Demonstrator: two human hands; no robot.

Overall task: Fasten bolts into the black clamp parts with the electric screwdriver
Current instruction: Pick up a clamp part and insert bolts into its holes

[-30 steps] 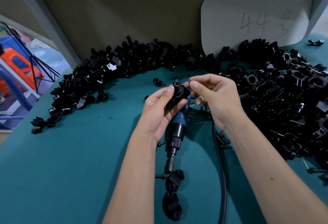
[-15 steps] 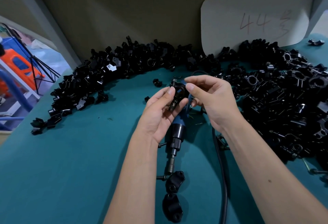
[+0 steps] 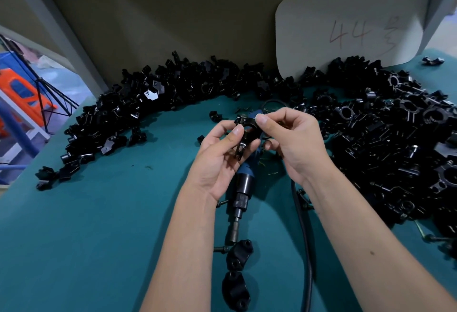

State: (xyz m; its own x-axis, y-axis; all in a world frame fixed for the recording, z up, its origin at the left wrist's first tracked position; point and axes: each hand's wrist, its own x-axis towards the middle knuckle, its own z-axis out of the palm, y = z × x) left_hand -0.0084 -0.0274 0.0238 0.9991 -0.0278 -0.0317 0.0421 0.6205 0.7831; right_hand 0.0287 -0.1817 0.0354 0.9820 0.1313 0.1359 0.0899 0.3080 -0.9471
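Your left hand (image 3: 220, 160) and right hand (image 3: 294, 143) both pinch one black clamp part (image 3: 246, 133) above the mat. The electric screwdriver (image 3: 241, 195) lies idle at 6 o'clock of it. Judgement: this bolt not yet driven; large pile (image 3: 395, 143) at 3 o'clock remains.

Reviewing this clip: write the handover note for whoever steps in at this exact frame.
Left hand and right hand both pinch one black clamp part above the table.
Electric screwdriver lies on the table under the hands, unheld, tip toward two clamp parts near you.
Loose bolt beside them; clamp piles behind and right.
No bolt being driven now; pick up the driver and fasten.
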